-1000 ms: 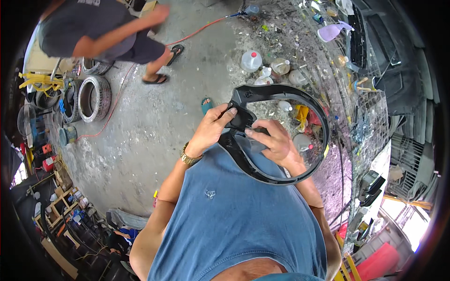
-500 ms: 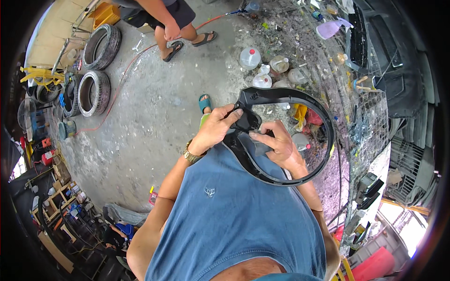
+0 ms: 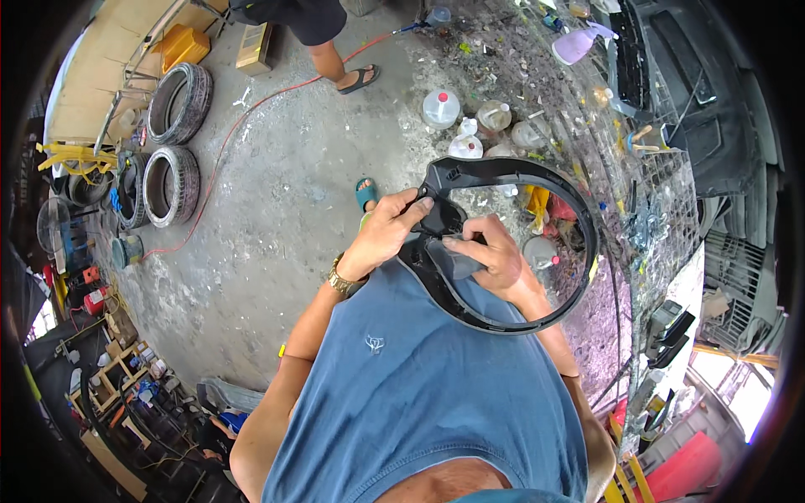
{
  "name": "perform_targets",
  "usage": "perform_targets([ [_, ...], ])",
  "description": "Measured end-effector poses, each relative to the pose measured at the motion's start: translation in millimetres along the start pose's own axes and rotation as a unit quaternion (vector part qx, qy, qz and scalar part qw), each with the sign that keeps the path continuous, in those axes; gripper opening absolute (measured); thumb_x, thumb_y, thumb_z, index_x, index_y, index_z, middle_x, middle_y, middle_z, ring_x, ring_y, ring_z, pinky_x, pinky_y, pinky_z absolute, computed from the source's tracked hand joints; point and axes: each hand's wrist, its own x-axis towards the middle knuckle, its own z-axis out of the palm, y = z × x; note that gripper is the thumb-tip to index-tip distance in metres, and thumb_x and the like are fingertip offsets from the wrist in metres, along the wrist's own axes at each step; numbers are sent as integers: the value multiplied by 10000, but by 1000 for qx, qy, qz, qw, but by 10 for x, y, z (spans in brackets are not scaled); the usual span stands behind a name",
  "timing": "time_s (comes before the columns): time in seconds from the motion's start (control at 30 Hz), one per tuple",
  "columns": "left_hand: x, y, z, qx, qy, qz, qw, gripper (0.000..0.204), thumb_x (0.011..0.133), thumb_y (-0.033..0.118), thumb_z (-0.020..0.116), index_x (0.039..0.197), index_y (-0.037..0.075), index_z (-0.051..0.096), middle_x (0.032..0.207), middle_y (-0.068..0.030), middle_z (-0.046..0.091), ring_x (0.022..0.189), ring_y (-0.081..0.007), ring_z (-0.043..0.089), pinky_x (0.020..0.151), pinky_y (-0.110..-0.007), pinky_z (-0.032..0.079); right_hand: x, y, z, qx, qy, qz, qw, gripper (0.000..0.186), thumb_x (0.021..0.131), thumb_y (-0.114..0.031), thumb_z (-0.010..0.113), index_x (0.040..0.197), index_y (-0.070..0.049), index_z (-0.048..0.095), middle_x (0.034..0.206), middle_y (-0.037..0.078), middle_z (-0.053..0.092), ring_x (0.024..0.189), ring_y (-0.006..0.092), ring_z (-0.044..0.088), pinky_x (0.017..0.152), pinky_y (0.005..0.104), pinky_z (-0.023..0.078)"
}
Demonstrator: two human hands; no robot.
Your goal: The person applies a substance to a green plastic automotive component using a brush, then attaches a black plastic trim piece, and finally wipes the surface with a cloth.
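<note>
A black, ring-shaped plastic trim piece [image 3: 593, 239] is held up in front of my blue shirt. My left hand [image 3: 387, 225] grips its narrower left end, thumb on top and fingers around the edge. Inside the ring, my right hand [image 3: 496, 256] has its fingers bent and pinched on a thin grey sheet [image 3: 453, 261], which looks like sandpaper. That sheet lies against the trim's left part, just below the dark flat section. My right forearm passes behind the ring's lower edge.
Plastic jugs [image 3: 441, 109] and a purple spray bottle [image 3: 573, 45] stand ahead on the right. Tyres [image 3: 171, 186] lie at the left, with a red hose [image 3: 220, 159] across the concrete floor. Another person's leg [image 3: 329, 63] is at the top. A wire rack [image 3: 671, 189] stands right.
The other person has moved up, partly out of view. My right hand has shifted slightly left and its fingers curl a little more. My left hand keeps its hold on the trim.
</note>
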Motion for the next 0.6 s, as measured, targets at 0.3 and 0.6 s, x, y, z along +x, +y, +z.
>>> perform_targets([
  [0.3,-15,71,41,-51,11,60,997,268,995,210,541,810,19,567,690,94,391,650,-28,313,549,-248,282,-36,-59,-156,67,14,47,997,604,520,93,662,1091,-106,671,985,81,539,908,275,552,756,362,480],
  [0.6,-30,85,37,-30,2,55,998,268,996,201,534,811,9,564,687,90,389,655,-31,317,550,-252,285,78,-73,7,22,-4,-9,1000,566,536,81,661,1080,-76,668,977,75,556,900,286,561,768,372,490],
])
